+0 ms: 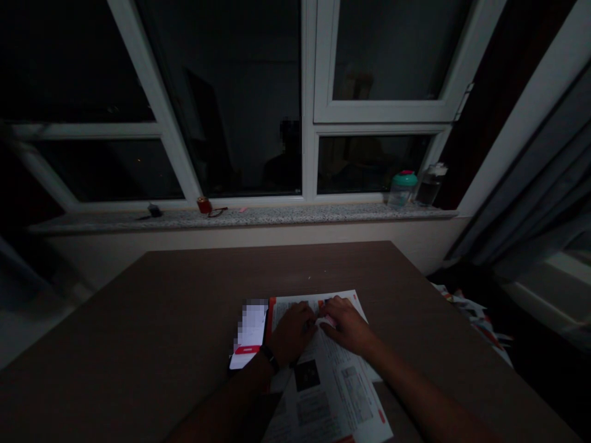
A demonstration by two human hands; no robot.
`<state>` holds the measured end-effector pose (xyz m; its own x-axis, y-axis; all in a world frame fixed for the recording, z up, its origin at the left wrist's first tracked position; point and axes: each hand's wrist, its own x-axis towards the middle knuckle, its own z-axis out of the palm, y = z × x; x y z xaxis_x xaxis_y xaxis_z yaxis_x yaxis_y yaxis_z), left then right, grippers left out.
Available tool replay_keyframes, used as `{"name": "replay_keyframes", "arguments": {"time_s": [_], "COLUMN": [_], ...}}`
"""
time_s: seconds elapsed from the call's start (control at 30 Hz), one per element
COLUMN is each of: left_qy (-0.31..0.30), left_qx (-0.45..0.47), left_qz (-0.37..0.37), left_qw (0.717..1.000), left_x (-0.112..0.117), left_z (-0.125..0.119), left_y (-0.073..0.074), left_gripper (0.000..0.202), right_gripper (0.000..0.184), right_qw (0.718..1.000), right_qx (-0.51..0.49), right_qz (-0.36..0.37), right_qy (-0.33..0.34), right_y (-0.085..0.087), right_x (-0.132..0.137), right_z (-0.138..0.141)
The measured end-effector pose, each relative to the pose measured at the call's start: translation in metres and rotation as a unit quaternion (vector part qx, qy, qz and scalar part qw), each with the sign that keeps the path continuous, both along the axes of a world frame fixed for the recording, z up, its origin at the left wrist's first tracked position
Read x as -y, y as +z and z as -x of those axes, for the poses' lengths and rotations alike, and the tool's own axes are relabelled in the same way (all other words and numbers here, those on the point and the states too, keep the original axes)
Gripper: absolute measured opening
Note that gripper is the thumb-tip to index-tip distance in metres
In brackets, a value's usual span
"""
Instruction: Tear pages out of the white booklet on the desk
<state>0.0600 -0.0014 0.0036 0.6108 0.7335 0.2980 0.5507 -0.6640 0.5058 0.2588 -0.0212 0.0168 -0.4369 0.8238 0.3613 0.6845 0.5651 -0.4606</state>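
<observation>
**Window-side surface [138, 307] with printed sheets [330, 394]**

The room is dim. Well ahead of the fingers [307, 315] stands a white-framed window [307, 111] above a speckled stone sill [240, 216]. Ahead and to the right of the fingers, a teal-lidded bottle [401, 189] and a clear bottle [431, 186] stand on the sill. Ahead and to the left lies a small red object [204, 205]. Beyond the right edge of the surface, well right of the fingers, lies crumpled red-and-white paper [475, 320].

The printed sheets lie flat directly beneath and toward the viewer from the fingers, with red marks along their edges. A small pale pink piece [329, 320] sits at the fingertips, between the two hands. A phone [249, 335] with a lit, pixelated screen lies just left of the left hand [290, 334], which wears a black wristband [269, 358].

**Handling:** The sheets are judged light, thin and soft. They are likely to crease easily and slide on the smooth surface. The best hold is a flat press near a free edge. The pink piece appears small and light, so a fingertip pinch would suit it.

**Pose:** Both forearms reach forward and inward, with the palms down. The right hand [346, 325] angles toward the left. The fingers of both hands are narrowly gathered and nearly meet over the sheets. Whether they pinch the pink piece cannot be determined.
</observation>
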Motion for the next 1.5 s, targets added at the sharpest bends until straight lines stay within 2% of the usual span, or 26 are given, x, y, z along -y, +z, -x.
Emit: {"name": "replay_keyframes", "arguments": {"time_s": [0.2, 0.5, 0.93, 1.27, 1.5], "left_qy": [0.009, 0.001, 0.013, 0.02, 0.034], "left_qx": [0.026, 0.031, 0.051, 0.052, 0.072], "left_qz": [-0.015, -0.019, -0.036, -0.018, -0.004], "left_qw": [0.999, 0.999, 0.998, 0.998, 0.997], "left_x": [-0.0013, 0.0014, 0.0001, 0.0008, 0.0005], "left_z": [-0.0021, -0.0047, -0.0068, -0.0089, -0.0085], "left_y": [-0.0054, 0.0005, -0.0034, -0.0006, 0.0004], "left_gripper": [0.007, 0.011, 0.013, 0.013, 0.013], "right_gripper": [0.016, 0.01, 0.012, 0.011, 0.01], "right_qw": [0.999, 0.997, 0.996, 0.996, 0.994], "right_qx": [0.035, 0.073, 0.086, 0.089, 0.091], "right_qz": [-0.013, -0.02, -0.018, -0.017, -0.059], "right_qy": [-0.009, -0.007, -0.006, -0.001, 0.033], "right_y": [0.0033, 0.0066, 0.0061, 0.0062, 0.0033], "right_x": [0.0035, 0.0048, 0.0054, 0.005, 0.0056], "right_z": [0.0039, 0.0071, 0.0097, 0.0093, 0.0075]}}
